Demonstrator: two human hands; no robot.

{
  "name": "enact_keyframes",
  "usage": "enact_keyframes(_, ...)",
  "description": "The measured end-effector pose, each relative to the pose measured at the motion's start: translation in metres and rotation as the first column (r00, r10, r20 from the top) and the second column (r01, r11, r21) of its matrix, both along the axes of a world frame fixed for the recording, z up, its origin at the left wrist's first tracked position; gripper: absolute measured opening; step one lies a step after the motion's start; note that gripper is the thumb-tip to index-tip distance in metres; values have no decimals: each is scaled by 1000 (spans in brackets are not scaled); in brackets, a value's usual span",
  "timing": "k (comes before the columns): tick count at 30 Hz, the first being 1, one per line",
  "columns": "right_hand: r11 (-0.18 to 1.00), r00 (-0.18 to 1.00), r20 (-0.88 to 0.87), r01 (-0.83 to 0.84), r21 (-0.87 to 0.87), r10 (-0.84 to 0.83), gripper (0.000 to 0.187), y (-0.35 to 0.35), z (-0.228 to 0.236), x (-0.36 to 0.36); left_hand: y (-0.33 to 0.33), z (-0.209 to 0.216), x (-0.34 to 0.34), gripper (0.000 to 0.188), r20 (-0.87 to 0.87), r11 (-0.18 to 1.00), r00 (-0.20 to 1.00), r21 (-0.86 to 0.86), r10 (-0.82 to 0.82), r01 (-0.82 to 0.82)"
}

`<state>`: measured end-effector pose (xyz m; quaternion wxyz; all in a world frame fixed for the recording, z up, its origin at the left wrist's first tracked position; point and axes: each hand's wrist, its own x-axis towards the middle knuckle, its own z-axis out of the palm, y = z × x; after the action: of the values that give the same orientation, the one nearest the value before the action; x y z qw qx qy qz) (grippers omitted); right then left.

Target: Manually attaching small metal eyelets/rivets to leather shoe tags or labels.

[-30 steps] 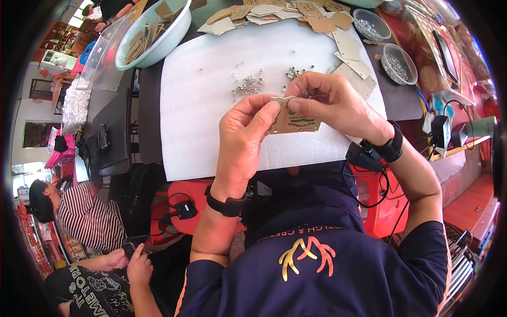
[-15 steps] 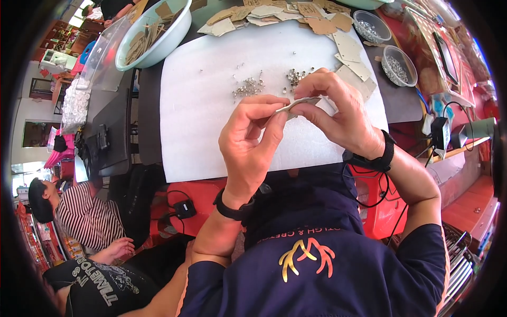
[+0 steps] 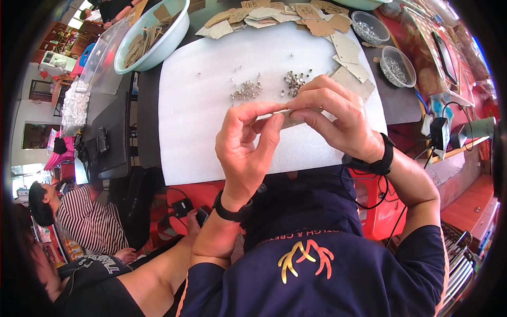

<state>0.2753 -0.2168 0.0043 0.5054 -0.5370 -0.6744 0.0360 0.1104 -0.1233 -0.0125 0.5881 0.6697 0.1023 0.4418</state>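
Above the white sheet [image 3: 211, 137], both hands pinch one small grey cardboard piece [image 3: 292, 122] between thumbs and fingers. My left hand [image 3: 248, 138] grips its left end. Its right part is in the grip of my right hand [image 3: 335, 116]. The piece is held nearly edge-on, and the fingers cover much of it. Beyond my left hand lies a loose pile of small silvery rivets [image 3: 246, 91]. A second pile of small round metal caps [image 3: 293, 83] is just past my right fingers. Any metal part between my fingertips is hidden.
Cardboard pieces [image 3: 346, 48] overlap along the sheet's far and right edges. Two clear bowls of metal bits, a farther bowl [image 3: 369, 27] and a nearer bowl [image 3: 397, 66], stand at the right. A pale green basin [image 3: 177, 34] holds cardboard at the far left. People [image 3: 90, 216] sit at my left.
The cardboard piece has tipped to lie more edge-on between my hands, and my right fingers have closed further over it. At lower left, a neighbour's arm has reached forward.
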Motion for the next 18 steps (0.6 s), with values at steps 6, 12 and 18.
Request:
enact_keyframes(6,991,994,-93,47,-129,-59,14,0,-10,2,2,5,4,17,-119,968,993,-245,15,-44)
enact_keyframes(12,985,981,-131,131,-111,-146,8,-3,-6,4,13,-5,9,16,-201,918,975,-362,94,-163)
enact_keyframes(18,915,997,-7,69,-398,-78,9,-13,-23,10,26,-19,8,18,-214,902,963,-362,166,-236)
